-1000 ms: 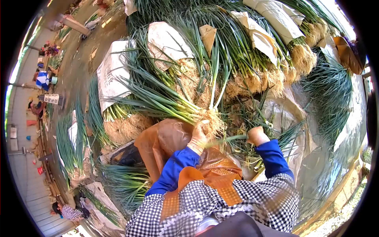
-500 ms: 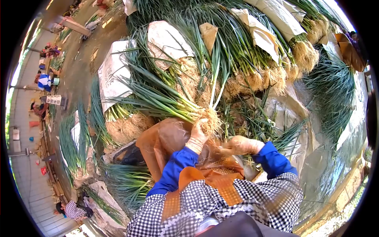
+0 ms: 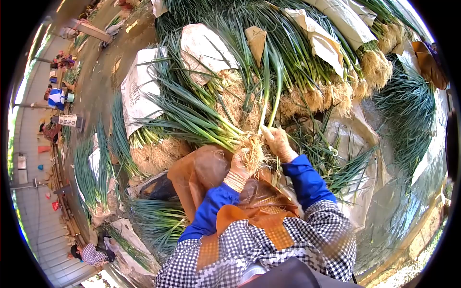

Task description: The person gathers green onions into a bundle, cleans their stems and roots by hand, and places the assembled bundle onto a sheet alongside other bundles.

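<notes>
My left hand [image 3: 237, 172] is closed round the root end of a bunch of green onions [image 3: 213, 127], whose leaves fan out to the upper left. Pale, stringy roots [image 3: 253, 150] hang over its fingers. On the right side of those roots, my right hand [image 3: 278, 144] has its fingers closed at the base of a green onion stalk [image 3: 267, 102] that points upward. The exact grip of the fingertips is partly hidden. Beneath both hands lies a brown apron [image 3: 204, 165] over my knees.
Large bundles of green onions [image 3: 293, 57] lie ahead, some wrapped in white sacks [image 3: 141, 89]. Loose leaves [image 3: 326, 158] litter the sheeting at right, near another leafy pile [image 3: 403, 110]. At far left are other people, one in a checked top [image 3: 93, 254].
My right hand has moved up and left from beside my lap to the base of the upright stalk. My left hand still holds the bunch.
</notes>
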